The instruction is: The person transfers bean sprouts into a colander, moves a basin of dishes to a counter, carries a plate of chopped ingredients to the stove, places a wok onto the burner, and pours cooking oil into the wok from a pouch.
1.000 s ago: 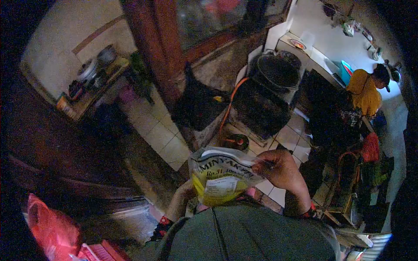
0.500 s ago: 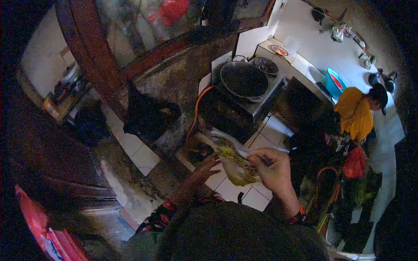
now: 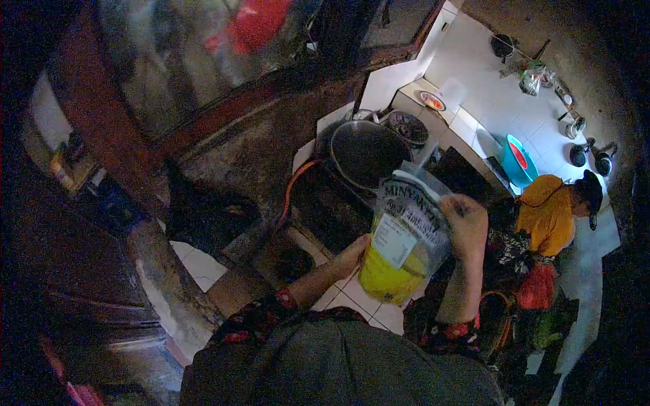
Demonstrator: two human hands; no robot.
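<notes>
A clear printed pouch of yellow oil (image 3: 399, 237) hangs upright in front of me, its lower part filled with the yellow liquid. My right hand (image 3: 466, 227) is closed on its upper right edge. Against the pouch's left side is my left hand (image 3: 353, 257), its fingers partly hidden behind the plastic. Just beyond the pouch, a large dark wok (image 3: 369, 154) rests on the stove, and a smaller dark pan (image 3: 408, 128) sits behind it to the right.
A person in a yellow top (image 3: 547, 213) is at the right by the counter. A blue basin with something red (image 3: 518, 161) and a plate of food (image 3: 432, 101) stand on the tiled counter. An orange hose (image 3: 290, 193) runs left of the stove. Pans hang on the wall.
The pouch was tilted and held by the right hand, with the left hand's fingers spread apart from it. Now it is upright, nearer the wok, with the left hand against it. The view has shifted.
</notes>
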